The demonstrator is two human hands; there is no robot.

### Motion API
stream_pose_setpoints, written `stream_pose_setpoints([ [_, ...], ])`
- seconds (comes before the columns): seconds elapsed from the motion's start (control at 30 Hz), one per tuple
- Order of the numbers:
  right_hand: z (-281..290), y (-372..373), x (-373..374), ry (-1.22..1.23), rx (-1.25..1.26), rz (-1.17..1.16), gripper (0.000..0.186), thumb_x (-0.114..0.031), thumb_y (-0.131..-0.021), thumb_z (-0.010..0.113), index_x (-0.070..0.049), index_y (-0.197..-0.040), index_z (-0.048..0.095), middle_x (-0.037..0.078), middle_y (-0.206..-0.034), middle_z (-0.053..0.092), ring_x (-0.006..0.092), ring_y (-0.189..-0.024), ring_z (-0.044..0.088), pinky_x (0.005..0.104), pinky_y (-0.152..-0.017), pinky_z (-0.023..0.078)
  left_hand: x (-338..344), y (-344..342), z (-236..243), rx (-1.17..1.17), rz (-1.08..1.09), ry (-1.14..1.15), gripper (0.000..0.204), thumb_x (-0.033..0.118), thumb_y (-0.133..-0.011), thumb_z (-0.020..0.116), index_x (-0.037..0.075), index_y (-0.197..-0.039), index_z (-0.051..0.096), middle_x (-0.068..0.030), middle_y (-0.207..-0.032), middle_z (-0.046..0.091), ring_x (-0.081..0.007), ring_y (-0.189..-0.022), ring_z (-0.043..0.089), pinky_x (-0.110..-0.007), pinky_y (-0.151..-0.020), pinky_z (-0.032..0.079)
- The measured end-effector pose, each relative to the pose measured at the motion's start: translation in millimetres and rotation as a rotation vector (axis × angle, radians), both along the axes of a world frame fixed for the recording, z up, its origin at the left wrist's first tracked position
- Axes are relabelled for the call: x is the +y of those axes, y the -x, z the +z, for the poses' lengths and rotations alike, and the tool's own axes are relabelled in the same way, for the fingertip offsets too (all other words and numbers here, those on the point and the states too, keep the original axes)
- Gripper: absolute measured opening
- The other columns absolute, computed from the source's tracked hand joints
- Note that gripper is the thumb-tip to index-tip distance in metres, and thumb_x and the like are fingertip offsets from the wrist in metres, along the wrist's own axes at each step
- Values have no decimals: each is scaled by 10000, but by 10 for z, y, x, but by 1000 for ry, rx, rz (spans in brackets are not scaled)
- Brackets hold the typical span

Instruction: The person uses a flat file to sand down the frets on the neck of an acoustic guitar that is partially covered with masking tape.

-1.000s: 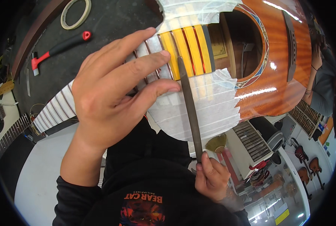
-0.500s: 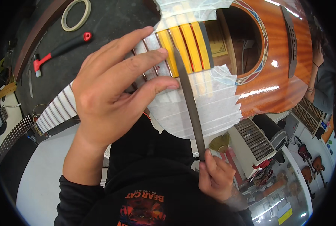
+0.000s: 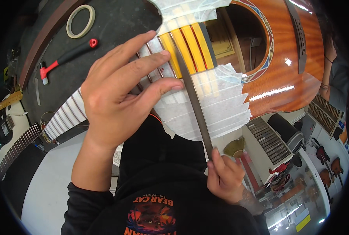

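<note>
Grips the near end of a long grey file (image 3: 198, 107) in the right hand (image 3: 226, 174), with thumb and fingers clamped on it. Spreads the left hand (image 3: 115, 90) over the fretboard (image 3: 207, 43), fingers apart and closed around nothing, with one fingertip at the edge of the yellow tape strips (image 3: 193, 47) and the thumb just beside the file. Lays the file across the fretboard, roughly in line with one fret (image 3: 171, 34) between two strips; cannot tell at the tip whether pressed onto the metal or just above it.

Reaches farther over the fretboard with the file than a second ago: from about midway across the strips to near their far edge. Brings the right hand closer to the guitar's near side, yet leaves the left hand at the same place on the board. Suggests a forward stroke along the same fret rather than a shift to another, probably steadied by the left hand.

Works on an acoustic guitar (image 3: 300, 92) lying face up across the bench (image 3: 115, 23), neck to the left, soundhole (image 3: 254, 47) and dark bridge (image 3: 298, 39) to the right. Masked with white tape (image 3: 217, 113) on both sides of the fretboard.

Beyond, on the bench, a tape roll (image 3: 92, 19) and a red-and-black hammer (image 3: 74, 52). At the right rim, another person's forearm (image 3: 326, 84), well apart from the file.
</note>
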State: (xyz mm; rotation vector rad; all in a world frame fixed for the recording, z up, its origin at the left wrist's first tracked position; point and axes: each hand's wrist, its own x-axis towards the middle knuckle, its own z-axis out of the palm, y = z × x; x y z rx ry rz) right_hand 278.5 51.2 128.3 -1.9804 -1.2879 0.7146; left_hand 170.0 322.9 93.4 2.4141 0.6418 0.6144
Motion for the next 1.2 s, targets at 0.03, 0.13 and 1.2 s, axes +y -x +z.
stream_pose_setpoints([
  [0.03,65,-67,275,17,-13,14,570,91,-825,738,20,-1380,629,53,-693,572,174,-530,571,355,-486,489,1,-3,-4,3,-5,0,454,118,-664,947,-17,-1067,787,-215,-1230,734,-276,-1079,735,-342,-949,561],
  [0.13,22,-139,858,-46,104,-32,490,106,-852,696,53,-1337,647,148,-744,668,230,-557,601,317,-553,491,4,17,-24,-31,17,47,464,122,-669,946,-30,-1075,780,-225,-1229,732,-273,-1085,731,-344,-952,558],
  [1.2,28,0,273,-18,-71,-6,563,96,-806,746,7,-1355,659,57,-711,574,181,-544,587,335,-490,485,-33,9,-53,-80,-1,76,365,46,-721,908,-6,-1067,800,-227,-1222,729,-242,-1037,741,-324,-895,586],
])
